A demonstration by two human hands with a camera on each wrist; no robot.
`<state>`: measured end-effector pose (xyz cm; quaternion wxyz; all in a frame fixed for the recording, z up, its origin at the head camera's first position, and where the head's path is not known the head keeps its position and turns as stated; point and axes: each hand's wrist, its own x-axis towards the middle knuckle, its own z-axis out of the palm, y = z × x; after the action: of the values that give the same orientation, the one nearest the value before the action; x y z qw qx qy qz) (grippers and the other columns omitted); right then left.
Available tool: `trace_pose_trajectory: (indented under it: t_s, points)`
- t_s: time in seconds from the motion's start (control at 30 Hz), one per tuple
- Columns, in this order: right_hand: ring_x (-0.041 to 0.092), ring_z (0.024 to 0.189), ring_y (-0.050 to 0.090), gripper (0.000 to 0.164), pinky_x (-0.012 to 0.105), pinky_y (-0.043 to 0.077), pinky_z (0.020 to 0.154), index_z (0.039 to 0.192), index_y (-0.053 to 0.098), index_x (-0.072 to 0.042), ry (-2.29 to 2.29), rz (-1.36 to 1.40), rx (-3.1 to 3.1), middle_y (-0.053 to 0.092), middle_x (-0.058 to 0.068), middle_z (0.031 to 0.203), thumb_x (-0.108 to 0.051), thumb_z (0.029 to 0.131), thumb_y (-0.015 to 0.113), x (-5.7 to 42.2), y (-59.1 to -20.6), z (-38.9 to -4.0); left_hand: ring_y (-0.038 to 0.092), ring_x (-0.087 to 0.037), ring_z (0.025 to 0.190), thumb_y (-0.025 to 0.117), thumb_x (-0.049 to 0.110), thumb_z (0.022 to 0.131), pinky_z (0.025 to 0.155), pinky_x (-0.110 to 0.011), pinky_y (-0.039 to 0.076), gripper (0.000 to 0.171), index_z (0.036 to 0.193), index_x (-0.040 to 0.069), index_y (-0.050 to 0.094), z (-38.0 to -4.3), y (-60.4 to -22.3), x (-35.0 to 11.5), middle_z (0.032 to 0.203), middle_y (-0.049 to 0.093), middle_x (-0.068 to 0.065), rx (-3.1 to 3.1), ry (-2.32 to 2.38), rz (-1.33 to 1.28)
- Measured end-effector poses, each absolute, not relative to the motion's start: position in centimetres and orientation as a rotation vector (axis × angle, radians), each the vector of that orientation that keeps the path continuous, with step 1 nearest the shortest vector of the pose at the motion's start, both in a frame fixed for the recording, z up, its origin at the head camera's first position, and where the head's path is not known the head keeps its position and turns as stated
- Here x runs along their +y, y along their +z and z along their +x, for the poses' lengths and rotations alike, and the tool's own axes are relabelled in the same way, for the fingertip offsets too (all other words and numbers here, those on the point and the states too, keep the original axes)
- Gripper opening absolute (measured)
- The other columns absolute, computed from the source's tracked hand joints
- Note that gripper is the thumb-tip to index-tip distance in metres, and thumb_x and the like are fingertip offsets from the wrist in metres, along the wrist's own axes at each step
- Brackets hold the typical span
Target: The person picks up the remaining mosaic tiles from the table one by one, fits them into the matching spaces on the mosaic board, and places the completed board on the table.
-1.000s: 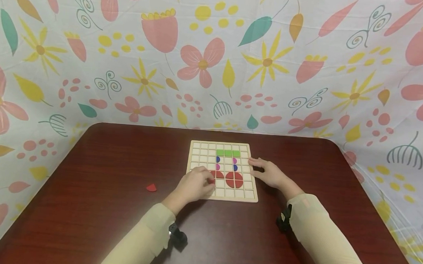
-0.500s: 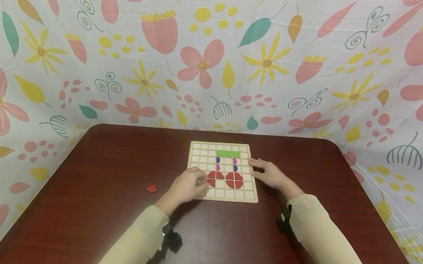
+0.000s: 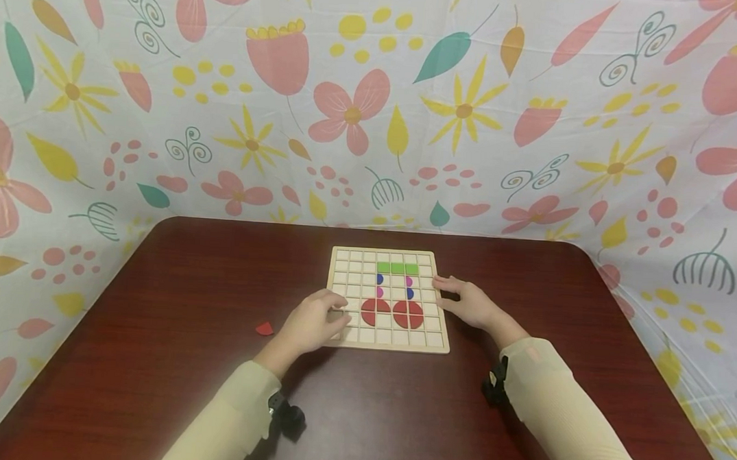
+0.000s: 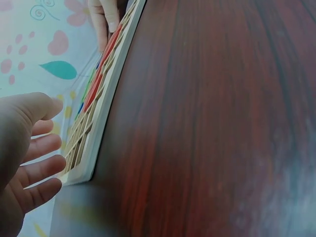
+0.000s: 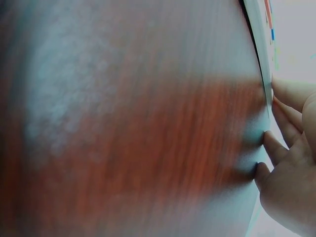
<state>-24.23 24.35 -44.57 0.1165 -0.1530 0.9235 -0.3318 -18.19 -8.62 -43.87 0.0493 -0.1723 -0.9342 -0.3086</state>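
A pale wooden grid board [image 3: 394,346] lies on the table. Over its left edge hovers my left hand [image 3: 310,327], thumb and fingers apart, with nothing between them; the left wrist view shows the palm [image 4: 15,163] bare. My right hand [image 3: 473,306] touches the board's right rim with its fingertips, fingers loosely extended. Three red quarter-circle pieces [image 3: 369,317] form a partial disc on the board, the cell at its lower right bare. Beside them is a full red disc [image 3: 414,320] of quarters. One loose red quarter-circle piece [image 3: 265,328] lies on the table, left of my left hand.
Green squares [image 3: 398,268] form a row near the board's far side. Below them sit small blue half-circles [image 3: 410,293] and pink half-circles [image 3: 409,281]. A flowered cloth [image 3: 370,182] hangs behind the dark wooden table [image 3: 218,271].
My left hand has let go of a red quarter-circle piece, now in the left disc's lower-left cell, and has drawn back left towards the board's edge. The right hand stays in place.
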Motion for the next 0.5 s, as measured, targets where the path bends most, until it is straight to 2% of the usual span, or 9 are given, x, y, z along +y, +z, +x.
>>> trace_pose_trajectory:
  t_s: [0.2,0.5]
  points:
    - [0.043,0.142,0.017,0.051,0.059,0.022,0.111,0.14,0.044,-0.006,-0.972,-0.44,2.706,0.036,0.017,0.149,-0.02,0.093,0.059,24.4,-44.6,-24.3,0.058,-0.016,0.085,0.07,0.026,0.083,0.078,-0.035,0.05,0.028,0.105,0.009,0.069,-18.0,-43.5,-9.7,0.101,0.065,-0.002,-2.856,-0.936,-0.504]
    - [0.042,0.142,0.016,0.051,0.059,0.022,0.111,0.14,0.044,-0.006,-0.979,-0.435,2.695,0.035,0.017,0.149,-0.02,0.094,0.058,24.4,-44.6,-24.2,0.063,-0.02,0.097,0.069,0.026,0.084,0.082,-0.038,0.052,0.028,0.106,0.01,0.068,-17.8,-43.8,-11.4,0.106,0.066,-0.003,-2.879,-0.893,-0.458]
